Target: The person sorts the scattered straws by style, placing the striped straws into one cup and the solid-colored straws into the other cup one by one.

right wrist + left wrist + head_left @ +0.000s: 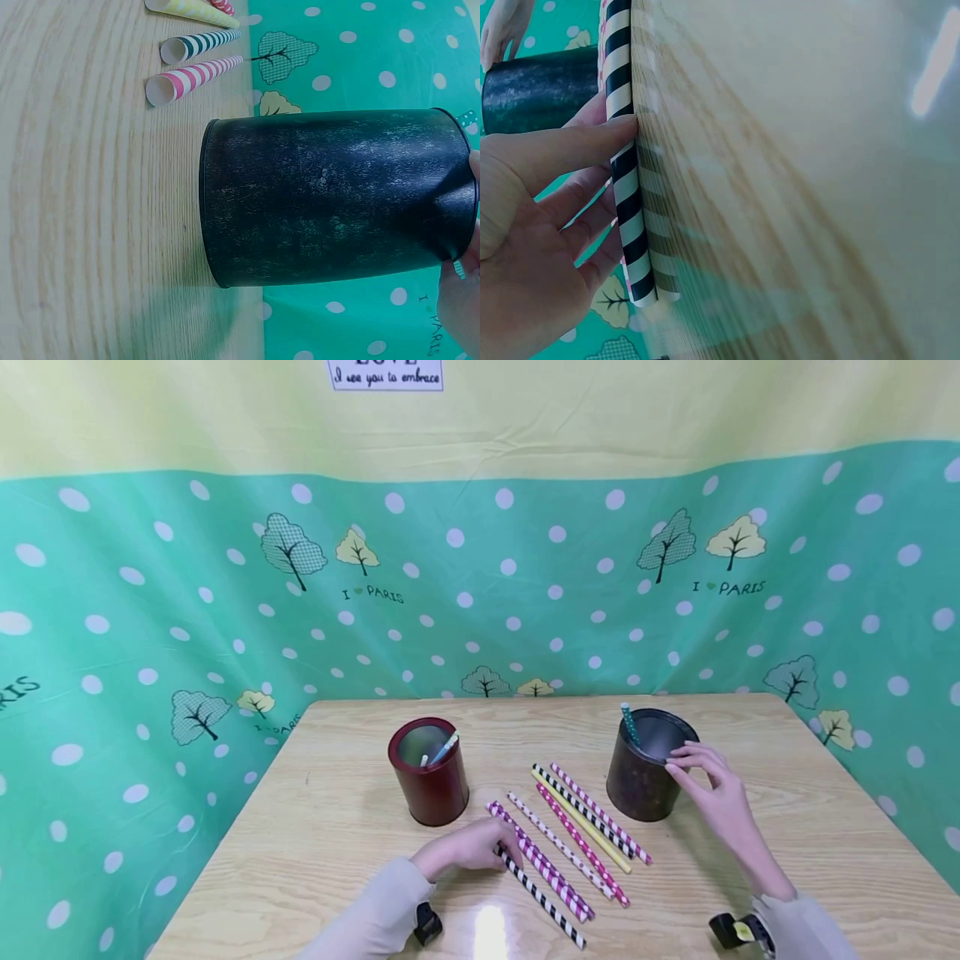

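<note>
My left hand (476, 847) pinches one end of a black-and-white striped paper straw (543, 900) on the table. In the left wrist view the thumb (619, 139) presses on that straw, with the fingers behind it. At the rim of a black can (636, 787), my right hand (717, 789) holds on with thumb and fingertips. A teal dotted straw (629, 723) leans inside this can. Only parts of the right hand show at the edge of the right wrist view, by the can's rim. Purple striped straws (542, 868) lie beside the left hand.
A dark red can (433, 789) with a few straws in it stands at the left. Between the cans lie a yellow straw (588, 825), a pink dotted straw (573, 835) and several others. A green dotted curtain (465, 577) hangs behind the wooden table (300, 860).
</note>
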A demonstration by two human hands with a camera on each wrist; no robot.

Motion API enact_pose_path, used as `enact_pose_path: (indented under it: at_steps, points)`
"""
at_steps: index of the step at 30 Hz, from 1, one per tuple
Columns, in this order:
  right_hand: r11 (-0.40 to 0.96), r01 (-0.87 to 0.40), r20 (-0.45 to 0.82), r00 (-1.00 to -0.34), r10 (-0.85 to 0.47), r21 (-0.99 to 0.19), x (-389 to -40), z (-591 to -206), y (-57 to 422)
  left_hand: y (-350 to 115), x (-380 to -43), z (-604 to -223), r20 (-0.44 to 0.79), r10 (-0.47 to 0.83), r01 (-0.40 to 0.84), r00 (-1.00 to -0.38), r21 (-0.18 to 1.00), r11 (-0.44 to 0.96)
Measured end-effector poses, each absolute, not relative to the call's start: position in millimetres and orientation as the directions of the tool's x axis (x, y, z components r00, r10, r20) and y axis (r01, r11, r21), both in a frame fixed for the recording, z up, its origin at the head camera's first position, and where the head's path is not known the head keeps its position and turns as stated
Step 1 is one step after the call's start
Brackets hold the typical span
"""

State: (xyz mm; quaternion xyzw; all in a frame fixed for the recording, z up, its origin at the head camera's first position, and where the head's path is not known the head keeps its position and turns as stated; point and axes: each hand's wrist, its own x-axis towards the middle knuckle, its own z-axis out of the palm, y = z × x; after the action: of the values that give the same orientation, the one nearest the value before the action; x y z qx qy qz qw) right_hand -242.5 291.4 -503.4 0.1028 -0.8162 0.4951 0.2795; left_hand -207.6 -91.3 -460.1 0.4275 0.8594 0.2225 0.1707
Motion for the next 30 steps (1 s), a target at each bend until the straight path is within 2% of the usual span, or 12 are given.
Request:
enact_pose_path:
  at_steps: [15,23,30]
  points:
    - [0.487,-0.45,0.563,-0.82,0.107,-0.749,-249,-512,296,-92,-209,-461,-0.064,0.813,0.678,-0.578,0.517,0.522]
    - [0.475,-0.448,0.558,-0.822,0.115,-0.758,-249,-514,296,-94,-211,-460,-0.065,0.793,0.604,-0.605,0.612,0.511]
    - [0.472,-0.464,0.572,-0.813,0.109,-0.75,-248,-512,295,-96,-213,-457,-0.034,0.789,0.596,-0.613,0.636,0.49]
